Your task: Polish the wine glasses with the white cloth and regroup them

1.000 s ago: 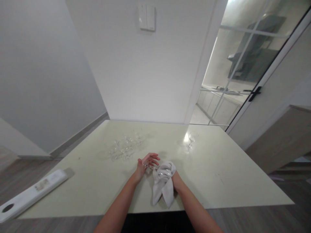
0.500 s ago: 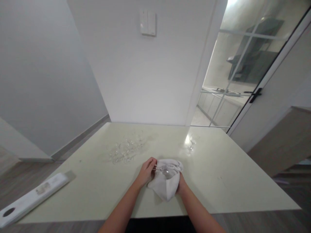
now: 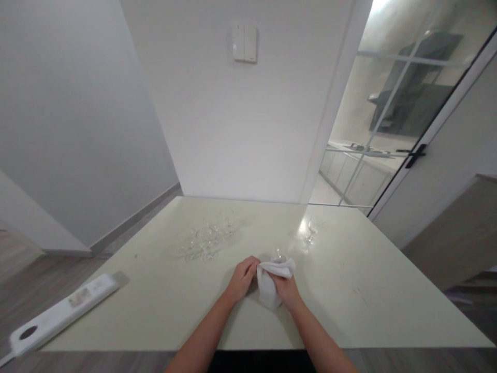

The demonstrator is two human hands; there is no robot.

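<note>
Head view: both my hands were gathered around a white cloth (image 3: pixel 267 292) and a clear glass (image 3: pixel 278 256).
My right hand (image 3: pixel 286 290) was closed over the cloth, fingers bent into its folds, probably so the fabric lay between skin and glass. The glass showed at the cloth's far edge, above the near middle of the table (image 3: pixel 388 305); which part of it showed, I could not tell. My left hand (image 3: pixel 244 278) was curled at the cloth's left edge, perhaps to steady the other end, but whether it gripped stem or fabric was hidden. The cluster of glasses (image 3: pixel 209 239) stood left, beyond my hands, and one glassware piece (image 3: pixel 309 238) sat apart at right, an arrangement that seemed to leave me working room between them.
</note>
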